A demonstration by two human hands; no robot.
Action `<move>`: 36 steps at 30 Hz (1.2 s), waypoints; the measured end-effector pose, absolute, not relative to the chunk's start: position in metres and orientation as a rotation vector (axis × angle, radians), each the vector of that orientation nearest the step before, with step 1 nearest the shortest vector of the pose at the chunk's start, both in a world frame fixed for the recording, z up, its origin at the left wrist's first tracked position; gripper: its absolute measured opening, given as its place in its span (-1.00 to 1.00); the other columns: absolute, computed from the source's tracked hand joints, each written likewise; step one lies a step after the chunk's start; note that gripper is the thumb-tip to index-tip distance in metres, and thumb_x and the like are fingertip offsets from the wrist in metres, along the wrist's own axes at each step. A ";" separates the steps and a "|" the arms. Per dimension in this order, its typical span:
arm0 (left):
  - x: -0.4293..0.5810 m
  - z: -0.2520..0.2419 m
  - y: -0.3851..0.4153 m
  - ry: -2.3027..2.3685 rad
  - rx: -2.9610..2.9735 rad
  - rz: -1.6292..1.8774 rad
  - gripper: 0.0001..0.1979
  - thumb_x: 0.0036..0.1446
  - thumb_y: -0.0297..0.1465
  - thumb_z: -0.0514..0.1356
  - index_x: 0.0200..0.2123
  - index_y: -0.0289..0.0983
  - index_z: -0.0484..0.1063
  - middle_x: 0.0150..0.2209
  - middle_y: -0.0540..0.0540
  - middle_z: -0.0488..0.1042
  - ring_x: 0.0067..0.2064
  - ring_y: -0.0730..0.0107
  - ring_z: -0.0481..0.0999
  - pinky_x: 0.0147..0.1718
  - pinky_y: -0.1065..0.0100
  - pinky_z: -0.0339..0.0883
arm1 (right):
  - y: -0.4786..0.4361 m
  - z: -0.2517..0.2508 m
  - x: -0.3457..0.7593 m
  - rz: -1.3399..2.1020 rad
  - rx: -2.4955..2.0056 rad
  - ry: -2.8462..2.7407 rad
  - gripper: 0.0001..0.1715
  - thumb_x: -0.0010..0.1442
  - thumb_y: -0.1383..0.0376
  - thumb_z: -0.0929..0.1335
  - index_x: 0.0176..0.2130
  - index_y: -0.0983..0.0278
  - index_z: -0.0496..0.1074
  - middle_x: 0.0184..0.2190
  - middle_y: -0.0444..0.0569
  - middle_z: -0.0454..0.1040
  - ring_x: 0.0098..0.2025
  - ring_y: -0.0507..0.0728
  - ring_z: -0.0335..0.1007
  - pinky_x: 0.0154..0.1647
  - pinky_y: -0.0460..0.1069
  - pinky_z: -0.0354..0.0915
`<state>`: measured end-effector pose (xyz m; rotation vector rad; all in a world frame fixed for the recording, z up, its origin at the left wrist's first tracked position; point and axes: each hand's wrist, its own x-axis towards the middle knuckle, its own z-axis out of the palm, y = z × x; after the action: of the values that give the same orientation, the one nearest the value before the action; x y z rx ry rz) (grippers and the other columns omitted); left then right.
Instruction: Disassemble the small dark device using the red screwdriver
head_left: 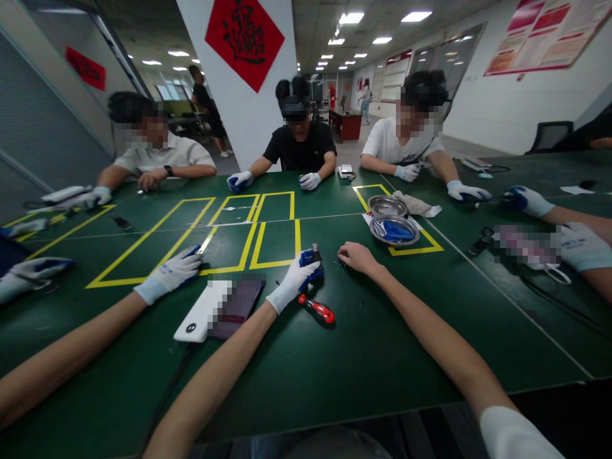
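Note:
My left hand [297,280], in a white and blue work glove, is closed around a small black object with a metal-coloured top [315,254], held upright above the table. What kind of object it is, I cannot make out. Just below that hand lies a screwdriver [321,311] with a red and black handle; its front end is partly hidden near the glove. My right hand [359,257] is bare and rests on the table to the right, its fingers bent together. Small dark bits [340,262] show at its fingertips, too small to name.
A co-worker's gloved hand [174,274] reaches in from the left, near a white power bank [203,312] and a dark phone-like slab [238,309]. Metal bowls [394,241], one holding blue cloth, stand ahead right. Yellow tape [275,263] marks the green table [382,357]. Several people sit around.

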<state>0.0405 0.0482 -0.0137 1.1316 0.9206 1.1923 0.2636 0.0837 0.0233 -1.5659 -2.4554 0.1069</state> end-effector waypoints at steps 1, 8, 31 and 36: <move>0.041 -0.014 0.048 0.912 1.141 1.181 -0.49 -0.11 -0.31 0.35 -0.05 -0.27 0.33 -0.13 -0.17 0.46 -0.21 0.29 0.51 -0.11 0.15 0.38 | 0.084 0.025 0.265 0.105 -1.588 -2.438 -0.77 0.22 0.21 0.29 -0.22 0.21 0.51 -0.23 -0.01 0.49 -0.20 0.10 0.41 -0.29 -0.10 0.25; 0.045 -0.012 0.045 0.968 1.070 1.173 -0.46 -0.15 -0.34 0.37 -0.05 -0.27 0.35 -0.15 -0.17 0.48 -0.18 0.25 0.51 -0.07 0.10 0.36 | 0.089 0.028 0.273 0.245 -1.584 -2.475 -0.82 0.09 0.16 0.40 -0.31 0.19 0.54 -0.29 -0.06 0.53 -0.26 0.10 0.43 -0.37 -0.10 0.23; 0.050 0.004 0.034 0.823 1.053 1.006 -0.54 -0.12 -0.37 0.37 -0.12 -0.32 0.36 -0.19 -0.16 0.48 -0.23 0.30 0.52 -0.13 0.17 0.39 | 0.080 0.029 0.262 0.318 -1.515 -2.396 -0.93 0.04 0.33 0.41 -0.36 0.28 0.48 -0.39 -0.03 0.53 -0.37 0.06 0.43 -0.39 -0.12 0.25; 0.050 0.000 0.036 0.815 1.044 1.018 -0.53 -0.13 -0.38 0.37 -0.10 -0.32 0.36 -0.20 -0.16 0.48 -0.24 0.31 0.52 -0.12 0.16 0.39 | 0.086 0.025 0.266 0.348 -1.436 -2.403 -0.91 0.03 0.41 0.40 -0.35 0.29 0.51 -0.39 -0.05 0.52 -0.36 0.05 0.42 -0.34 -0.12 0.27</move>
<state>0.0499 0.0362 -0.0001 1.0445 0.8150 1.0185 0.2661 0.0861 0.0254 -1.4363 -2.4034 0.3481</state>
